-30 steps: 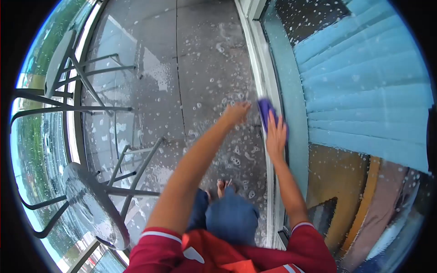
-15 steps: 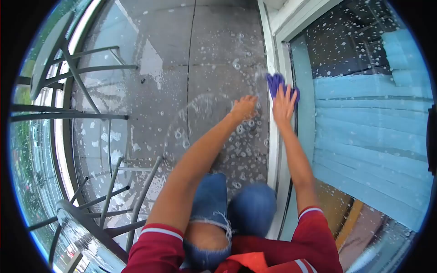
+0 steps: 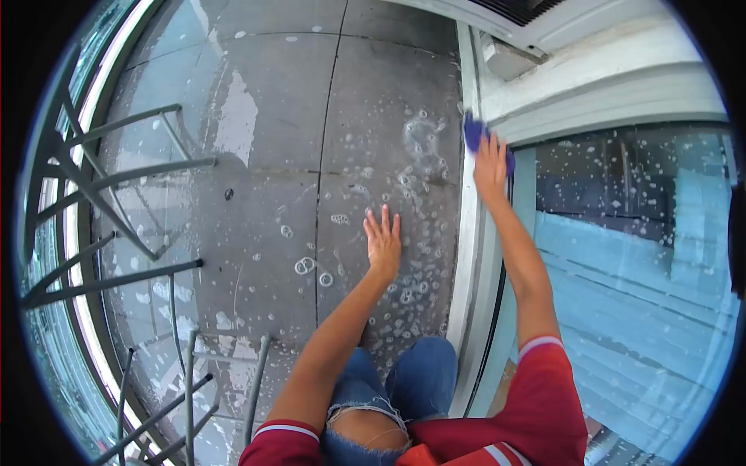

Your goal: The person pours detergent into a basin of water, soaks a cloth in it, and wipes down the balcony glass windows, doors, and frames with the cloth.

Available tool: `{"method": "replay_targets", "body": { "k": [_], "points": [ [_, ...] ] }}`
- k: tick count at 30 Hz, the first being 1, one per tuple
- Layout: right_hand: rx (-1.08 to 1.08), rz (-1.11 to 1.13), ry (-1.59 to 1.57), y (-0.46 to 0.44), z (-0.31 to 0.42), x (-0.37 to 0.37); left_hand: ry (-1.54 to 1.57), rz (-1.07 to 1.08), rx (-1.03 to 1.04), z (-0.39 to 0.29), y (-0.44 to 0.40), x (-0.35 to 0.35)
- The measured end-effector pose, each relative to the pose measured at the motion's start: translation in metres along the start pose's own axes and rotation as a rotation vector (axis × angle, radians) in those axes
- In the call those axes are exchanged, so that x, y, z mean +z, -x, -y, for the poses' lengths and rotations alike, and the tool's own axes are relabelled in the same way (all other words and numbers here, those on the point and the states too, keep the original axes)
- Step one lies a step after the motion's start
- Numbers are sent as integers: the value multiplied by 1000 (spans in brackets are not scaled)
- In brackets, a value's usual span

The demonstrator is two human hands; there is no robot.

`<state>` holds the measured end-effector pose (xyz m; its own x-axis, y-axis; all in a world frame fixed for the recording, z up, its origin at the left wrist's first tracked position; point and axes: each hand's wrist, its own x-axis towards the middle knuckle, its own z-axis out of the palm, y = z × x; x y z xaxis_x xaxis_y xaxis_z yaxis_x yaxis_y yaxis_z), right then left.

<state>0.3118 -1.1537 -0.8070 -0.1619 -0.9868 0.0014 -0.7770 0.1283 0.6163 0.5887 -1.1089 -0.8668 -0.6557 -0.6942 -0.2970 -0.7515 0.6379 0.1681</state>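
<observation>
My right hand (image 3: 490, 169) presses a purple cloth (image 3: 475, 133) against the white window ledge (image 3: 468, 256), near the far corner of the frame. The cloth is slightly blurred and partly hidden under my fingers. My left hand (image 3: 383, 242) is open, palm down and fingers spread, over the wet grey tile floor (image 3: 264, 210); I cannot tell whether it touches the tiles. Soap suds (image 3: 421, 144) lie on the floor around it and along the ledge. Drops speckle the window glass (image 3: 606, 182) to the right of my right hand.
Metal-legged stools or chairs (image 3: 148, 177) crowd the left side, with more legs (image 3: 190, 388) at lower left. Behind the right-hand glass hangs a light blue covering (image 3: 614, 287). A white wall section with a dark vent (image 3: 517, 9) stands ahead.
My right hand and the cloth have moved forward along the ledge to the frame's corner. My left hand has gone from loosely curled to spread fingers. The view has shifted forward.
</observation>
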Motion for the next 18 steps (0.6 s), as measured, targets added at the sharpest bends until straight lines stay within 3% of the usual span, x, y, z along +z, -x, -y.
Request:
{"method": "replay_targets", "body": {
  "k": [3, 6, 8, 10, 11, 13, 15, 16, 17, 18],
  "points": [
    [-94, 77, -85, 98, 17, -7, -162, 71, 10, -2, -3, 2],
    [-197, 116, -143, 54, 4, -13, -266, 161, -4, -10, -11, -5],
    [-240, 14, 152, -36, -18, -1, -257, 212, -20, -14, -8, -9],
    [-42, -309, -135, -115, -28, 26, -176, 181, -18, -10, -11, -10],
    [-51, -312, -149, -122, -28, 36, -179, 190, -32, -10, -13, -8],
    [-63, 4, 21, -117, -17, 51, -191, 125, -24, -6, -7, -8],
    [-213, 107, 183, -39, 11, 46, -214, 137, -25, -8, -12, -11],
    [-339, -75, 304, 19, 27, 64, -252, 158, -28, -7, -8, -11],
    [-453, 153, 403, 57, 39, 60, -254, 155, -32, -2, -8, -14],
    [-414, 171, 533, 49, 41, 96, -170, 159, -22, 2, -12, -17]
  ]
}}
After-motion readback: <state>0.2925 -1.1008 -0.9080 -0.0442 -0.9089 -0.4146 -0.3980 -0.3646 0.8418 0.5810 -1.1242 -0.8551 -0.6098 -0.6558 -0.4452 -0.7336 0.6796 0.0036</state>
